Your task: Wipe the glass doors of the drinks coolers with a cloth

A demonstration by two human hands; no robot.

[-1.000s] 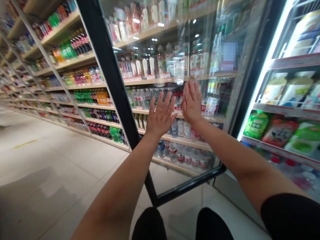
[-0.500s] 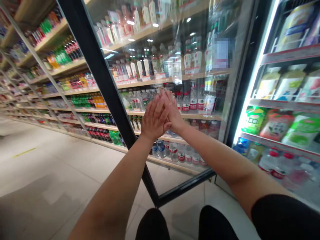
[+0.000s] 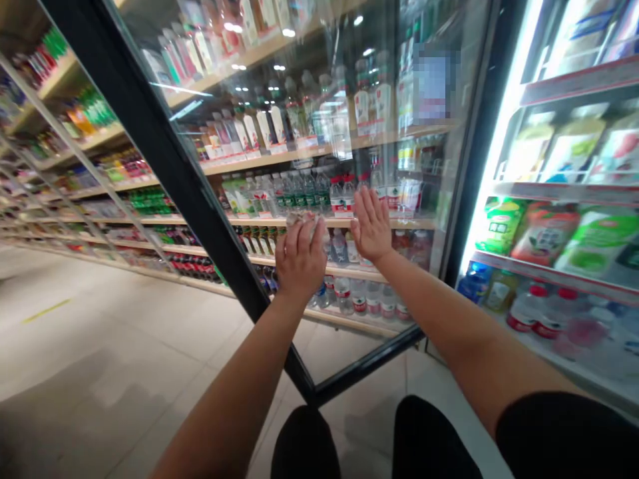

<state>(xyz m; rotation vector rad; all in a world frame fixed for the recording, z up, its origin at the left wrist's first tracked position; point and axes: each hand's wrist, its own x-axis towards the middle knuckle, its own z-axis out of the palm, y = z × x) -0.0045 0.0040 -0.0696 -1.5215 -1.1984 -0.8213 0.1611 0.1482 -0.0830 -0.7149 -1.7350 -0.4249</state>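
Both my arms reach forward in front of an open glass cooler door [image 3: 164, 173] with a black frame. My left hand [image 3: 299, 256] is raised with its back to me, fingers stretched up and close together, holding nothing. My right hand [image 3: 370, 225] is just right of it, palm forward, fingers straight and apart, also with nothing in it. The two hands are a short gap apart and hover before the glass pane; whether they touch it I cannot tell. Bottled drinks [image 3: 299, 193] on shelves show through the glass.
The lit cooler interior [image 3: 549, 233] on the right holds green and red pouches and bottles on white shelves. Long wooden shelves of drinks [image 3: 100, 113] run down the left. Pale tiled floor [image 3: 100, 359] lies to the left. My dark-clad knees [image 3: 369, 439] show at the bottom.
The hands were apart a second ago, came together palm to palm half a second ago, and have now separated again. The view has shifted so the door frame sits further left.
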